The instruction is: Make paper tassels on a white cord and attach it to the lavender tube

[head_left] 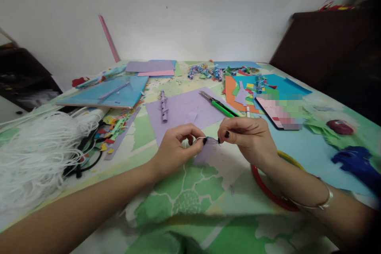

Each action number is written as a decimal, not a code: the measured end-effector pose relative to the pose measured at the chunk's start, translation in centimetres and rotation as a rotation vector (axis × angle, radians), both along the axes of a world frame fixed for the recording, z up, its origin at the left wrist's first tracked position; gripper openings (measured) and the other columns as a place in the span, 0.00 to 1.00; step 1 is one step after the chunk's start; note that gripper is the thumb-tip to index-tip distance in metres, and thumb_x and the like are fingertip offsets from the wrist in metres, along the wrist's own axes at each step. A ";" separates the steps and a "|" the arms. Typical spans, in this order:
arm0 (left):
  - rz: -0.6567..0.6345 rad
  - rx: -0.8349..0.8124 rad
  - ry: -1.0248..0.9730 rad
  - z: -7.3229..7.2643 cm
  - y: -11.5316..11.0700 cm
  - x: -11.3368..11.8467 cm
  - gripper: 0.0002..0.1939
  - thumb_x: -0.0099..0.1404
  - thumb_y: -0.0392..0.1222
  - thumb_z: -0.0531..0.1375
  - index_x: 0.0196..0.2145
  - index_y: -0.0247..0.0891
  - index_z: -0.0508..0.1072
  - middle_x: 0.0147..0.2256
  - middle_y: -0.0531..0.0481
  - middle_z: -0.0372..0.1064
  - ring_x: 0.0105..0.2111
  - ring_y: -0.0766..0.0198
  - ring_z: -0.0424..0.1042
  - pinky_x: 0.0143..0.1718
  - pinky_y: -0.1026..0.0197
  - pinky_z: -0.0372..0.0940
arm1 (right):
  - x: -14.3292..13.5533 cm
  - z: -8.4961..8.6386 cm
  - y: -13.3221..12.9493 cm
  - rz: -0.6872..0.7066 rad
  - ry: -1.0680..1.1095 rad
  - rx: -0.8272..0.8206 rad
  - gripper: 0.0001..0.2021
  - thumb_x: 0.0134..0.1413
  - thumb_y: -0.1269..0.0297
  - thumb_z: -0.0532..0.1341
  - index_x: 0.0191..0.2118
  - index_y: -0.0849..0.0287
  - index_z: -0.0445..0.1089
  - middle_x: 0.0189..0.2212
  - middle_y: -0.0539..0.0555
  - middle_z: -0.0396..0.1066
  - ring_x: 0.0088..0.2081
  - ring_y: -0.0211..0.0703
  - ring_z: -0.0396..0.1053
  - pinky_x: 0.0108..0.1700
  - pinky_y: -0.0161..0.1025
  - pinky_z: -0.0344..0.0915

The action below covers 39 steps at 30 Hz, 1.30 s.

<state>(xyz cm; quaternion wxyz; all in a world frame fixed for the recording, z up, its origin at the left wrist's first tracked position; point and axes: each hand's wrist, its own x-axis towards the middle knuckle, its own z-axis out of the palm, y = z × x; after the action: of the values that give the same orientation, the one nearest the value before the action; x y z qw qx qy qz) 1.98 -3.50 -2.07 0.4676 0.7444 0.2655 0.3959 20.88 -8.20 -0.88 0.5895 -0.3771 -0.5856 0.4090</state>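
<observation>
My left hand [186, 143] is closed in a pinch at the upper edge of a thin purple piece [208, 151], blurred and hanging between my hands. A short bit of white string [200, 139] shows at those fingertips. Opposite it, my right hand [245, 137] pinches at the piece's other side, where fine strands show; what exactly sits between its fingertips is too small to make out. Just beyond lies a purple paper sheet [178, 107], with a rolled purple paper tube [163, 107] and a green box cutter [222, 107] on it.
White cord [38, 158] is heaped at left beside paper scraps [117, 127] and a blue folder [110, 91]. Several decorated paper rolls [205, 72] lie at the back. At right are a phone [276, 113], a red ring [264, 186] under my right forearm and blue crumpled material [355, 162].
</observation>
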 end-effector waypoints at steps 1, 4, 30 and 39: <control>-0.001 0.001 0.000 0.0 0.0 0.0 0.03 0.57 0.34 0.58 0.27 0.36 0.73 0.27 0.51 0.70 0.28 0.65 0.66 0.30 0.62 0.61 | 0.0 0.0 0.0 0.007 0.007 -0.009 0.06 0.47 0.66 0.69 0.24 0.60 0.75 0.20 0.50 0.69 0.26 0.38 0.64 0.30 0.37 0.59; 0.003 0.000 0.004 0.0 0.0 0.0 0.04 0.57 0.34 0.58 0.27 0.36 0.73 0.27 0.51 0.70 0.28 0.66 0.66 0.30 0.62 0.61 | 0.0 0.2 0.1 0.028 0.008 -0.027 0.05 0.48 0.67 0.68 0.24 0.60 0.75 0.20 0.50 0.69 0.26 0.37 0.64 0.30 0.36 0.59; 0.123 0.228 0.017 0.6 -0.1 -0.1 0.03 0.58 0.34 0.60 0.29 0.35 0.75 0.28 0.50 0.72 0.29 0.65 0.68 0.31 0.62 0.62 | -0.8 -0.3 0.2 -0.055 -0.386 0.102 0.05 0.53 0.66 0.66 0.36 0.59 0.73 0.31 0.52 0.74 0.33 0.40 0.71 0.39 0.40 0.68; 0.187 0.243 -0.017 0.4 0.0 -0.1 0.05 0.59 0.33 0.61 0.31 0.37 0.77 0.28 0.50 0.74 0.27 0.66 0.67 0.31 0.62 0.63 | -0.8 0.0 -0.2 -0.124 -0.645 0.317 0.12 0.55 0.74 0.62 0.45 0.58 0.73 0.30 0.52 0.74 0.33 0.39 0.71 0.37 0.39 0.67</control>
<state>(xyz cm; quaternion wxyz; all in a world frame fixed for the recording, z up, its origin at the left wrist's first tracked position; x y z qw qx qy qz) 1.86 -3.47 -1.67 0.3375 0.7641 0.2799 0.4732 20.11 -8.42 -0.92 0.4494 -0.4252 -0.7737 0.1368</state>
